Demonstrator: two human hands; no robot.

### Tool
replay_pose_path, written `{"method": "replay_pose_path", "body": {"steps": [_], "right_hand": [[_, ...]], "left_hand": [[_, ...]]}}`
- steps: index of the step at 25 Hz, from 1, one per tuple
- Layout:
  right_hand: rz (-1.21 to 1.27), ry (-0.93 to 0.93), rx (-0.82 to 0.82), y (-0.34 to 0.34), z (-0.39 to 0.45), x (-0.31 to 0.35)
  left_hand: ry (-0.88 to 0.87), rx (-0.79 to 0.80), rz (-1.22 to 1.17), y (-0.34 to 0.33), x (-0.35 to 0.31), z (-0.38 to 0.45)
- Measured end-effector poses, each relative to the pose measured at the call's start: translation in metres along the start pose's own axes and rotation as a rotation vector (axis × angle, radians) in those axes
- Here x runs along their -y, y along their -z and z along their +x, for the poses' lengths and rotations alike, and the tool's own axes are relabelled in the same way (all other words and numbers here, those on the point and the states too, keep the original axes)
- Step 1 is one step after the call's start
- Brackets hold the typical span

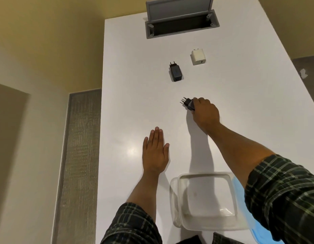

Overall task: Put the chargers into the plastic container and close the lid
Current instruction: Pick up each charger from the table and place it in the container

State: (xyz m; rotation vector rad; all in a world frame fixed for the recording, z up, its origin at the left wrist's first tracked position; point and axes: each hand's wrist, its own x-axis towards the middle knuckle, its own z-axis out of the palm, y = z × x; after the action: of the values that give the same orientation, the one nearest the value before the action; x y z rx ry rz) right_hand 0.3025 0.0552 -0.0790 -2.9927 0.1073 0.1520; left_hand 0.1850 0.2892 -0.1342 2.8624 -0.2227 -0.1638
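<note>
My right hand (204, 113) grips a black charger (189, 104) at mid-table, its prongs pointing left. A second black charger (175, 72) lies farther back on the white table (135, 103). To its right lies a white charger (198, 56). The clear plastic container (205, 199) stands open and empty near the front edge, under my right forearm. A blue lid (258, 231) lies beside it on the right, mostly hidden by my sleeve. My left hand (155, 152) rests flat on the table, palm down, holding nothing.
A grey cable box (180, 26) with its flap raised is set into the table's far end. The table's left edge drops to the floor and a grey carpet strip (80, 155).
</note>
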Motion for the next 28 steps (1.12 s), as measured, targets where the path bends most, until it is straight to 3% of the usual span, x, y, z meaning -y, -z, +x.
{"method": "replay_pose_path", "body": {"steps": [5, 15, 22, 28], "right_hand": [[0.048, -0.024, 0.016, 0.012, -0.015, 0.001], [0.554, -0.025, -0.081, 0.050, -0.101, 0.017], [0.515, 0.330, -0.139, 0.054, -0.191, 0.013], [0.355, 0.541, -0.024, 0.043, -0.252, 0.002]], "left_hand": [[-0.015, 0.094, 0.036, 0.008, 0.003, -0.001], [-0.064, 0.325, 0.133, 0.035, 0.014, -0.077], [-0.037, 0.363, 0.123, 0.038, 0.007, -0.135], [-0.020, 0.368, 0.094, 0.035, 0.005, -0.177]]}}
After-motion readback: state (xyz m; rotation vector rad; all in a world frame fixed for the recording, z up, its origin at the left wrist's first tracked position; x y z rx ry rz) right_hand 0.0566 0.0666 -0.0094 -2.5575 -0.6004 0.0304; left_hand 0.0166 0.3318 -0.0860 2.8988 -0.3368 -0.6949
